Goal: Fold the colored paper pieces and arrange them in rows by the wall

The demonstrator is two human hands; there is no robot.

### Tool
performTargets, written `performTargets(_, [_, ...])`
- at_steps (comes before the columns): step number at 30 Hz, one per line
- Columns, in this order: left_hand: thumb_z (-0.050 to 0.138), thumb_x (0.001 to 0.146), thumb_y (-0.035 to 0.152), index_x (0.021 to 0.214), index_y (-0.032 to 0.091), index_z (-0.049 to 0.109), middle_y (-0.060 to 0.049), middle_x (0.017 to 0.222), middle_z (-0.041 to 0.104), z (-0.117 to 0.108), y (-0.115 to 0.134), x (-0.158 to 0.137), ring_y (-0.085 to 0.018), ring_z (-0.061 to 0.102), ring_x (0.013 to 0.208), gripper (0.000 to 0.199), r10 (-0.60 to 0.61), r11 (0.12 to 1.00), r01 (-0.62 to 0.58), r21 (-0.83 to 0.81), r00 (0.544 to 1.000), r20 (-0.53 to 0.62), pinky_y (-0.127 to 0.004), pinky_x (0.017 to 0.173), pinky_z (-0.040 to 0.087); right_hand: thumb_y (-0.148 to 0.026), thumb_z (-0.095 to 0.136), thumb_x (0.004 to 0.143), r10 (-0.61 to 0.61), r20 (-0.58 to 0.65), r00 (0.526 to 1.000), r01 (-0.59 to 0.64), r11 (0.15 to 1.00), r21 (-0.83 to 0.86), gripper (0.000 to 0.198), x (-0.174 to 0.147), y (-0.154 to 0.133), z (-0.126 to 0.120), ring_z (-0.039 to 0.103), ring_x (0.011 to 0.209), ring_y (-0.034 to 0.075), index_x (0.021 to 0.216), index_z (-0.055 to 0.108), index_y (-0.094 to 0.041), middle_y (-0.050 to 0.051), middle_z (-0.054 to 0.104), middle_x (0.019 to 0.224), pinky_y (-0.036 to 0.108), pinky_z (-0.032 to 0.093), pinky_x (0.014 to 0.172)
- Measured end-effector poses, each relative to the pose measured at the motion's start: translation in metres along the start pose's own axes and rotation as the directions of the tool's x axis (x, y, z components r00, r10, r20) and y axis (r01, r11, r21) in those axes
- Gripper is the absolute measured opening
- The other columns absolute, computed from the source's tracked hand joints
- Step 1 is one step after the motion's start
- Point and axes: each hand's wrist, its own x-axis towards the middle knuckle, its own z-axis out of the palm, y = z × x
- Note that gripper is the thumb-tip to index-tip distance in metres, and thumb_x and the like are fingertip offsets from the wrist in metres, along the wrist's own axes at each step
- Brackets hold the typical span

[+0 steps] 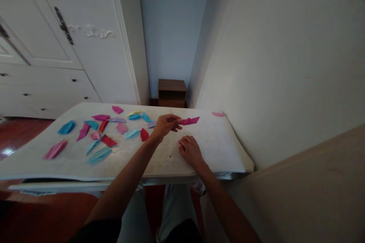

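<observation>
My left hand (pixel 168 124) pinches one end of a magenta piece of folded paper (pixel 190 121) between thumb and fingers. The paper points to the right, above the white table (pixel 216 148). Just below it, my right hand (pixel 190 151) is at the tabletop with its fingers curled in, and I see nothing in them. Left of my left forearm lie several folded papers, among them a red one (pixel 144 134), a light blue one (pixel 132 133) and a pink one (pixel 121 128).
One pink paper (pixel 218 114) lies at the table's far right corner. A white wardrobe (pixel 94 53) stands behind on the left, a brown wooden cabinet (pixel 172 85) beyond the far edge. A pale wall (pixel 279 64) runs along the right side.
</observation>
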Motion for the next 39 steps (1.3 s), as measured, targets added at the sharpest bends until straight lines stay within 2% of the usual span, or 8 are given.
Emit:
performTargets(7, [0.068,0.08,0.025,0.086,0.009,0.067,-0.007,0.076,0.072,0.077,-0.027,0.104,-0.013,0.069,0.061,0.017,-0.134,0.964,0.127,0.233,0.991,0.014,-0.015,0.047,0.046,-0.01,0.057,0.084,0.028,-0.003,1.0,-0.028,0.997,0.069,0.015,0.001,0.003,0.001,0.052,0.092,0.02,0.09,0.068,-0.017,0.007,0.063,0.093,0.034,0.042,0.087])
performTargets(11, [0.067,0.082,0.021,0.085,0.009,0.067,-0.006,0.073,0.07,0.106,-0.053,0.146,-0.011,0.068,0.058,0.013,-0.19,0.923,0.183,0.339,0.982,-0.012,-0.015,0.047,0.046,-0.01,0.057,0.084,0.06,-0.005,0.998,-0.059,0.99,0.127,0.015,0.002,0.004,0.001,0.053,0.093,0.02,0.091,0.068,-0.018,0.007,0.063,0.094,0.034,0.043,0.087])
performTargets(16, [0.06,0.089,0.029,0.094,0.01,0.064,-0.003,0.08,0.067,0.118,-0.077,0.181,-0.01,0.063,0.062,0.02,-0.246,0.86,0.243,0.45,0.968,-0.052,-0.023,0.055,0.053,-0.01,0.058,0.084,0.083,0.001,0.997,-0.082,0.981,0.174,0.013,0.002,0.005,0.002,0.053,0.092,0.02,0.089,0.068,-0.018,0.007,0.064,0.092,0.034,0.043,0.086])
performTargets(23, [0.056,0.092,0.033,0.101,0.011,0.062,-0.004,0.086,0.066,0.12,-0.086,0.206,-0.011,0.064,0.067,0.025,-0.283,0.796,0.262,0.545,0.958,-0.047,-0.026,0.061,0.056,-0.012,0.058,0.085,0.104,0.024,0.994,-0.107,0.966,0.237,0.014,0.002,0.007,0.0,0.054,0.091,0.02,0.091,0.067,-0.02,0.006,0.065,0.092,0.034,0.044,0.086])
performTargets(27, [0.058,0.089,0.035,0.099,0.01,0.065,-0.006,0.079,0.069,0.117,-0.088,0.208,-0.014,0.067,0.064,0.027,-0.198,0.765,0.185,0.617,0.979,-0.048,-0.025,0.06,0.054,-0.012,0.058,0.085,0.108,0.012,0.994,-0.107,0.957,0.27,0.015,0.001,0.007,0.0,0.055,0.091,0.019,0.091,0.067,-0.02,0.005,0.065,0.092,0.034,0.044,0.086])
performTargets(31, [0.062,0.083,0.042,0.114,0.011,0.063,-0.014,0.103,0.068,0.112,-0.087,0.204,-0.025,0.066,0.096,0.043,0.009,0.683,0.005,0.731,1.0,-0.016,-0.031,0.08,0.052,-0.012,0.057,0.085,0.122,-0.005,0.993,-0.116,0.951,0.287,0.015,0.001,0.008,0.002,0.055,0.091,0.02,0.092,0.067,-0.021,0.005,0.065,0.093,0.034,0.044,0.085])
performTargets(34, [0.065,0.079,0.043,0.126,0.016,0.058,-0.015,0.127,0.056,0.112,-0.088,0.2,-0.027,0.053,0.118,0.054,0.147,0.586,-0.175,0.791,0.983,0.108,-0.034,0.098,0.042,-0.013,0.057,0.085,0.118,-0.005,0.993,-0.111,0.951,0.289,0.013,0.001,0.008,0.002,0.055,0.09,0.019,0.09,0.067,-0.02,0.005,0.065,0.091,0.032,0.044,0.084])
performTargets(39, [0.067,0.078,0.039,0.119,0.023,0.065,-0.01,0.123,0.058,0.119,-0.098,0.199,-0.027,0.05,0.118,0.044,0.196,0.448,-0.371,0.813,0.929,0.315,-0.037,0.102,0.035,-0.013,0.058,0.084,0.148,0.009,0.989,-0.145,0.946,0.291,0.012,0.003,0.008,0.0,0.056,0.089,0.019,0.089,0.068,-0.02,0.005,0.065,0.09,0.032,0.045,0.083])
